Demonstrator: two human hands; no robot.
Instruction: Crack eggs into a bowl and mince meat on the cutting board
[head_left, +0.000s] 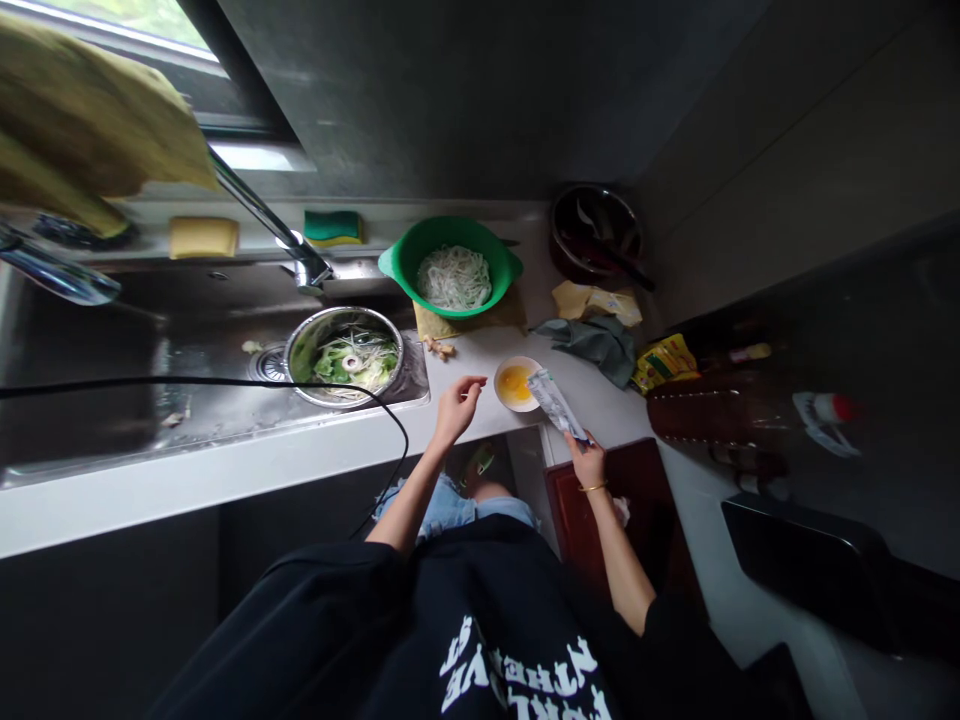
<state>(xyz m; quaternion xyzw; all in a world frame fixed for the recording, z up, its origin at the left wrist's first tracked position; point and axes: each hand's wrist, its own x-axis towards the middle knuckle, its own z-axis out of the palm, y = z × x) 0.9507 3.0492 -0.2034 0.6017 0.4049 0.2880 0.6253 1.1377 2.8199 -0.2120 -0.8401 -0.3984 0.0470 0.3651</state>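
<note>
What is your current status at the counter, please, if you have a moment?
Right hand gripping packet, its far end at the bowl. Left hand near bowl's other side, nothing visible in it. Black cable crossing the view on the left.

The packet [553,402] is silvery white, the bowl [510,364] pale around yellow egg [514,383]. The colander [400,262] is green (as is the sponge [332,225], with yellow beneath), and the black shirt [480,565] carries white lettering [480,674].

I see a silvery packet [556,405] slanting over a white bowl's three-o'clock rim [539,403]. The bowl [517,408] holds yellow liquid [514,382].
</note>
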